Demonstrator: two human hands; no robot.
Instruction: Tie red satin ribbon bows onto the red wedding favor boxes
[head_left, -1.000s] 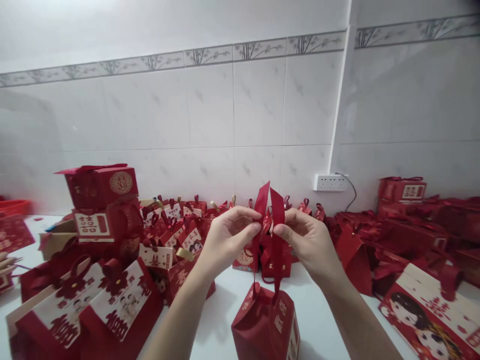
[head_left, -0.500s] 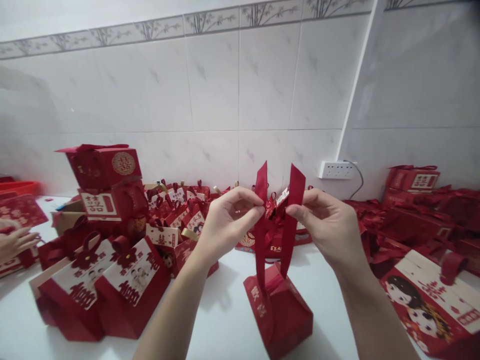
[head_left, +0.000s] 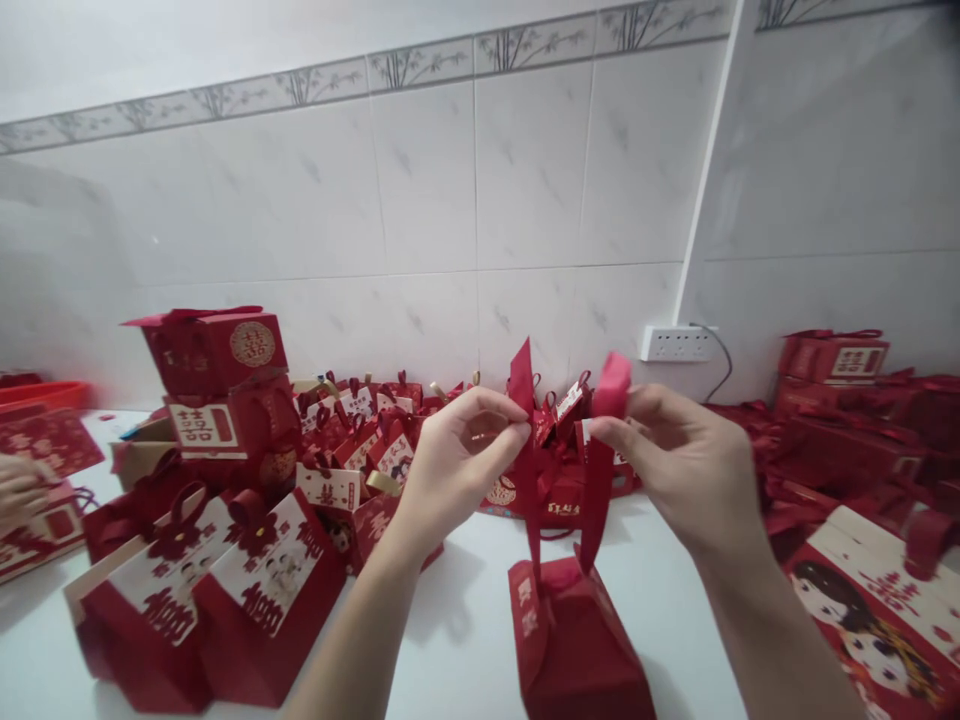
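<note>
A red gift box [head_left: 581,640] with gold characters stands on the white table, two ends of red ribbon [head_left: 598,490] rising from its top. My left hand [head_left: 469,450] pinches the left ribbon end between thumb and fingers, its pointed tip sticking up. Level with it, my right hand [head_left: 671,450] pinches the right ribbon end, whose tip curls over above the thumb. Both hands are above the box and apart from each other.
Stacked red boxes [head_left: 232,415] and paired white-fronted boxes [head_left: 262,590] stand left on the white table [head_left: 450,640]. More boxes line the tiled wall. At right lie a cartoon-printed box [head_left: 874,610] and a red pile. A person's hand [head_left: 21,487] is at far left.
My right hand has moved slightly right and down, and its ribbon tip has folded over. The box appears lower and farther right. The person's hand at far left has shifted.
</note>
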